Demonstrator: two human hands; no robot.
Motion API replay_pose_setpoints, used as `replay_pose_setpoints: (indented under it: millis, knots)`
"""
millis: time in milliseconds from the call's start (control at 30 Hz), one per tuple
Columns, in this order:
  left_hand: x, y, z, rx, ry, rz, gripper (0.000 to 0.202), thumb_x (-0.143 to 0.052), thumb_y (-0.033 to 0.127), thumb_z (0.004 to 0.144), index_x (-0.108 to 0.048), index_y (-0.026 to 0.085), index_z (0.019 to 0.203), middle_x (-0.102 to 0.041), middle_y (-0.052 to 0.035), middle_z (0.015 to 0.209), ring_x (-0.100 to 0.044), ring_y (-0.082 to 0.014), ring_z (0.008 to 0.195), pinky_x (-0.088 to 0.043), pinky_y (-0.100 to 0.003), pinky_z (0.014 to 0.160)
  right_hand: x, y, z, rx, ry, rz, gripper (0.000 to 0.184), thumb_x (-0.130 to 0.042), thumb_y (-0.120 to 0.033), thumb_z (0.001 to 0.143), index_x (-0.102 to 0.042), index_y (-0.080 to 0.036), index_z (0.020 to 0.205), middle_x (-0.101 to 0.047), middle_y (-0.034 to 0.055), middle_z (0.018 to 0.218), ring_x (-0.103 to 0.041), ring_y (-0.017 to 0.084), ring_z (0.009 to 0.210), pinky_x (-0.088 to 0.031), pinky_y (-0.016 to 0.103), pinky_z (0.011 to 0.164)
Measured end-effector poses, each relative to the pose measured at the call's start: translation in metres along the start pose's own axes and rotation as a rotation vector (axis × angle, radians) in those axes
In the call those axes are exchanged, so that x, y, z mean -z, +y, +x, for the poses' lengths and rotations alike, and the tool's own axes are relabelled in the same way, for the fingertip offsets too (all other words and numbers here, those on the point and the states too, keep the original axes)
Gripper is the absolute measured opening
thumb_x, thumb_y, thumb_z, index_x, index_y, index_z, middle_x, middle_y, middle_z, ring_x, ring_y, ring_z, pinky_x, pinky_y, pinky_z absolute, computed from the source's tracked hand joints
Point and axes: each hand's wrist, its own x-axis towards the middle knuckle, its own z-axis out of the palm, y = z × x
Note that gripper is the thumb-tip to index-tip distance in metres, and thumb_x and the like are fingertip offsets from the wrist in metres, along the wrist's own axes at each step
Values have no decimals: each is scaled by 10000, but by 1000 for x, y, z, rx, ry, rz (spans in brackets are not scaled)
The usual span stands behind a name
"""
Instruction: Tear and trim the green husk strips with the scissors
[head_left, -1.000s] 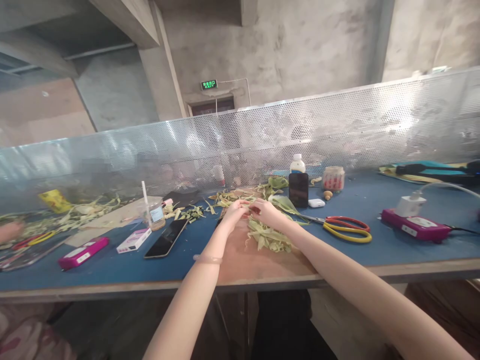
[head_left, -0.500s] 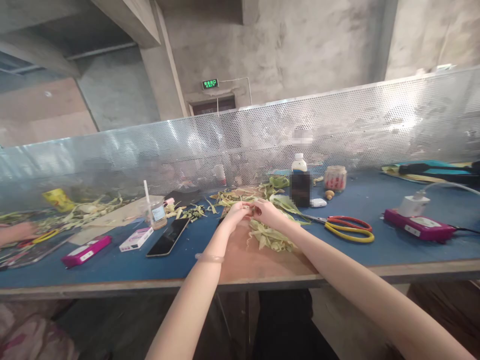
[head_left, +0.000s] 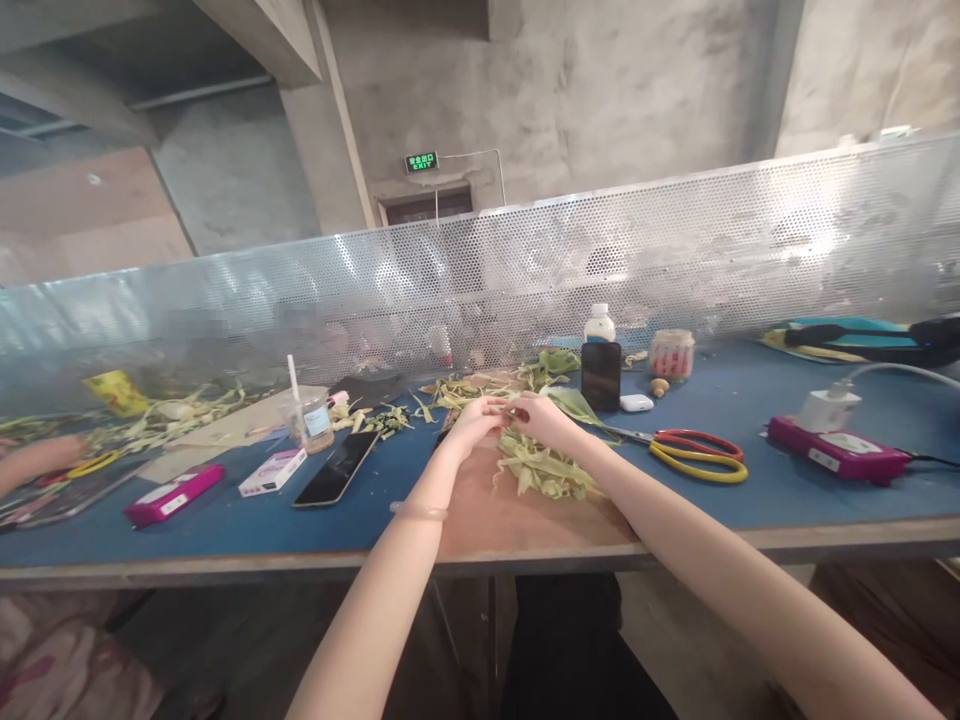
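My left hand (head_left: 478, 422), with a pale bangle at the wrist, is closed, its fingertips pinched towards the right hand. My right hand (head_left: 541, 420) is closed too, thumb and fingers pressed together beside the left. Whatever lies between the fingertips is small and partly hidden; I cannot make it out. Directly below the hands, a heap of pale green dried husk strips (head_left: 546, 468) rests on a brown board (head_left: 495, 525). More husk leaves (head_left: 551, 365) are strewn behind them. Scissors (head_left: 697, 457) with red and yellow handles lie right of my right hand.
Left stand a cup with a straw (head_left: 318, 428), a dark phone (head_left: 337, 470), a small box (head_left: 272, 472) and a magenta block (head_left: 174, 494). Behind are an upright phone (head_left: 601, 377), a bottle (head_left: 599, 326) and a jar (head_left: 671, 357). Another person's hand (head_left: 56, 455) is far left.
My hands stay together over the board, with only a slight shift of the fingers. The right hand's fingers sit a little lower and flatter. The view has tilted very slightly.
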Motion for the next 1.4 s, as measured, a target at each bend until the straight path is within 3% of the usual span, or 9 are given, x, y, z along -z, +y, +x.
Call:
replay_pose_setpoints:
  millis: [300, 500, 733, 833, 967, 1100, 1400]
  knots:
    - [-3, 6, -3, -8, 25, 7, 341, -595, 134, 634, -546, 141, 971, -634, -55, 766, -586, -132, 710, -457, -297, 709, 7, -6, -1, -62, 21, 31, 259, -478, -63, 646, -615, -132, 855, -523, 14, 657, -449, 109, 598, -351, 207, 586]
    - [-2, 3, 0, 5, 38, 32, 342, -625, 152, 617, -553, 135, 951, -631, -56, 758, -584, -131, 699, -461, -298, 714, 7, -5, -1, -65, 24, 21, 107, -501, -68, 630, -578, -129, 672, -502, 3, 619, -421, 95, 562, -330, 202, 558]
    - [-1, 0, 3, -11, 31, 0, 325, -613, 136, 634, -561, 131, 955, -644, -69, 798, -594, -131, 701, -466, -290, 712, 6, -3, 0, 15, 21, 10, 145, -472, -36, 657, -572, -139, 643, -494, 11, 647, -431, 101, 595, -342, 203, 594]
    - [-2, 2, 3, 0, 14, -36, 306, -619, 205, 665, -567, 124, 955, -649, -88, 836, -600, -132, 693, -468, -298, 726, 7, -1, -1, 31, 23, 10, 157, -468, -29, 664, -583, -136, 660, -513, 20, 667, -455, 108, 620, -353, 205, 604]
    - [-2, 3, 3, -2, 9, -38, 357, -650, 282, 660, -564, 119, 965, -646, -103, 861, -604, -140, 708, -468, -300, 732, 6, 3, -1, 20, 35, 17, 177, -468, -32, 678, -614, -132, 695, -549, 33, 694, -489, 114, 646, -370, 211, 627]
    - [-1, 0, 4, 12, 34, -35, 361, -649, 249, 665, -549, 121, 988, -649, -88, 824, -607, -142, 707, -469, -316, 742, 4, 3, -2, -14, 33, 22, 199, -482, -40, 676, -646, -140, 727, -581, 35, 707, -509, 113, 639, -378, 207, 620]
    - [0, -2, 4, 11, 33, -47, 386, -655, 212, 659, -532, 121, 1014, -656, -105, 844, -617, -167, 765, -459, -347, 782, 5, 5, -1, -53, 2, 24, 155, -520, -190, 750, -669, -159, 721, -611, 33, 700, -513, 109, 610, -373, 207, 590]
